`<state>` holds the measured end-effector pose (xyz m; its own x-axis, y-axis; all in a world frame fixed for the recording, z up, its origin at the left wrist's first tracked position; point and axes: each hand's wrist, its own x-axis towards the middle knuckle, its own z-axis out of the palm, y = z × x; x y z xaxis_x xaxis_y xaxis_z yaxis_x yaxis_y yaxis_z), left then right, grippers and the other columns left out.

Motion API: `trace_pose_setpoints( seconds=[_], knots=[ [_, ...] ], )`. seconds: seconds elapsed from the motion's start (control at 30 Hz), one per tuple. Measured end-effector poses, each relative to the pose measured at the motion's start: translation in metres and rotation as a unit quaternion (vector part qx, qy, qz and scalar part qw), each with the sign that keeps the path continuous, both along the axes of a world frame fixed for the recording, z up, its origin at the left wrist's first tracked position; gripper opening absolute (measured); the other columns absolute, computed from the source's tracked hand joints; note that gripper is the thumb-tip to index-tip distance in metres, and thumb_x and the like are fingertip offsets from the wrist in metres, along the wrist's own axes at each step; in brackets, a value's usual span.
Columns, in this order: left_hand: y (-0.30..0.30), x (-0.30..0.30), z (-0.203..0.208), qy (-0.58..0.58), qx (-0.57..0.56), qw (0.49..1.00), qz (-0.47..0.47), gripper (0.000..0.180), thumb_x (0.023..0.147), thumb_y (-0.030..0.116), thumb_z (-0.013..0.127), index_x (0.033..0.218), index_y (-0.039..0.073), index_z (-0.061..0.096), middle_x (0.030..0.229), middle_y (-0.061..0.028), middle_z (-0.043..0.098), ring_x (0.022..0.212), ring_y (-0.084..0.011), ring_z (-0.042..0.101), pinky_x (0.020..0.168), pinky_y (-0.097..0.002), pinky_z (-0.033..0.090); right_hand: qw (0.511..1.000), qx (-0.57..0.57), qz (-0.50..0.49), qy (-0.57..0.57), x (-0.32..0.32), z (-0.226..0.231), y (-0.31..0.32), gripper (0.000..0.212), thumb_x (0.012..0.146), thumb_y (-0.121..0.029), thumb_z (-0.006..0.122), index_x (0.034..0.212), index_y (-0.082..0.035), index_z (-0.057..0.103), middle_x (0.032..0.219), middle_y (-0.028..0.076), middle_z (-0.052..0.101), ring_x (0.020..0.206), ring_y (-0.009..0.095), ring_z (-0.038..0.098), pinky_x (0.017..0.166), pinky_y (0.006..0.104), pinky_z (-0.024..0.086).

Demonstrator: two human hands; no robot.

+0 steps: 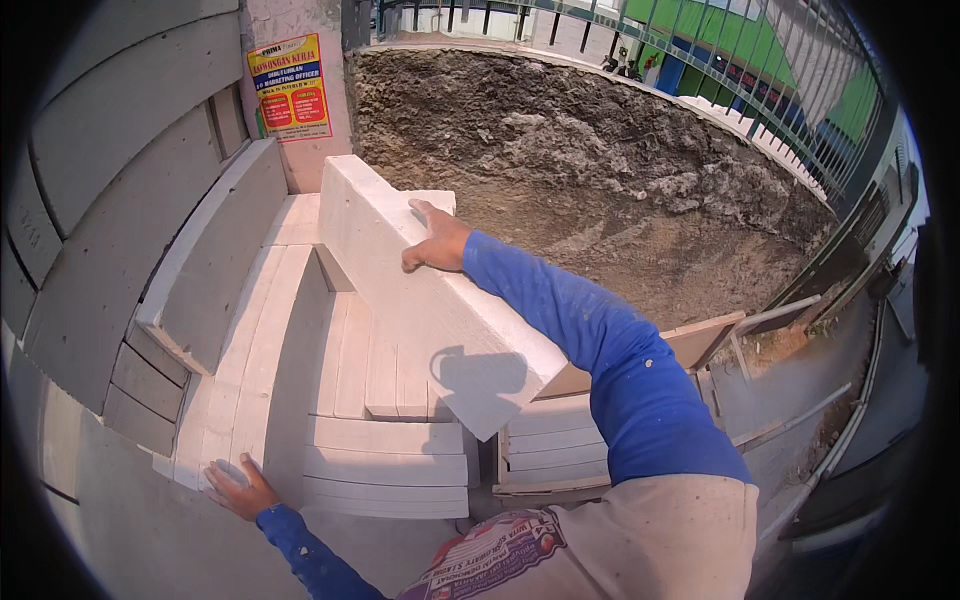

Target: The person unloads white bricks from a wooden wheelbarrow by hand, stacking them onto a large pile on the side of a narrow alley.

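Note:
My right hand [438, 240] is clamped over the upper edge of a long white lightweight concrete block [425, 290]. The block stands tilted on a slant in front of me, its near corner pointing down toward the stacked blocks. A round-topped shadow falls on its broad face. Lower left, my left hand [243, 490] has its fingers spread at the near end of a row of upright blocks [245, 370]. It holds nothing. Another block [215, 255] lies along the top of that row.
Tall stacked blocks [130, 230] rise at the left, and layered blocks [385, 465] sit in front of me. A poster [290, 88] hangs on a pillar. Behind stands a rough dark wall [600, 170] topped by a metal fence [770, 80]. Wooden pallets [700, 340] lie at right.

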<state>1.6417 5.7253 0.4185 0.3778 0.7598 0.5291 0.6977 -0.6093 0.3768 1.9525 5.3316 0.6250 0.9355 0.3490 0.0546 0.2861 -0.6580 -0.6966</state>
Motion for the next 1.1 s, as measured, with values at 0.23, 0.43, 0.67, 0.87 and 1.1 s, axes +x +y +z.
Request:
trace_pose_setpoints(
  seconds=[0.23,0.43,0.67,0.87,1.1],
  knots=[
    [-0.005,0.013,0.014,0.095,0.015,0.994,0.049,0.075,0.085,0.064,0.056,0.142,0.015,0.045,0.147,-0.0188,0.040,0.137,-0.0431,0.032,0.114,-0.0550,0.021,0.997,-0.055,0.027,0.038,-0.152,0.013,-0.205,0.102,0.062,-0.019,0.075,0.149,-0.002,0.026,0.133,0.024,0.051,0.120,0.033,0.054,0.105,0.0369,0.040],
    [-0.162,0.026,-0.029,0.041,0.108,0.990,-0.078,0.079,0.085,0.065,0.056,0.145,0.016,0.040,0.152,-0.0214,0.031,0.141,-0.0436,0.024,0.112,-0.0603,0.019,0.985,-0.096,0.050,0.133,-0.226,-0.036,-0.347,0.093,0.063,-0.016,0.076,0.146,-0.003,0.035,0.134,0.022,0.050,0.123,0.031,0.052,0.106,0.0381,0.037],
    [-0.339,0.049,-0.150,0.313,-0.048,0.944,-0.091,0.081,0.089,0.067,0.043,0.150,0.015,0.032,0.155,-0.0225,0.023,0.145,-0.0403,0.016,0.115,-0.0586,0.014,0.946,-0.258,0.132,0.142,-0.247,-0.174,-0.484,0.095,0.064,-0.029,0.079,0.146,-0.013,0.036,0.137,0.024,0.047,0.124,0.039,0.050,0.107,0.0400,0.039],
    [-0.349,0.058,-0.149,0.322,-0.037,0.943,-0.077,0.082,0.090,0.069,0.039,0.152,0.016,0.027,0.157,-0.0216,0.019,0.146,-0.0389,0.014,0.116,-0.0572,0.010,0.837,-0.442,0.122,0.298,-0.231,-0.311,-0.528,0.101,0.066,-0.032,0.079,0.151,-0.021,0.026,0.136,0.027,0.046,0.122,0.040,0.052,0.104,0.0432,0.042],
    [-0.343,0.057,-0.155,0.330,-0.028,0.941,-0.066,0.081,0.090,0.068,0.038,0.151,0.016,0.029,0.157,-0.0199,0.018,0.146,-0.0380,0.014,0.116,-0.0568,0.010,0.799,-0.494,0.207,0.274,-0.178,-0.398,-0.515,0.108,0.067,-0.034,0.081,0.154,-0.027,0.016,0.137,0.027,0.039,0.117,0.041,0.055,0.100,0.0451,0.046]
  ],
)
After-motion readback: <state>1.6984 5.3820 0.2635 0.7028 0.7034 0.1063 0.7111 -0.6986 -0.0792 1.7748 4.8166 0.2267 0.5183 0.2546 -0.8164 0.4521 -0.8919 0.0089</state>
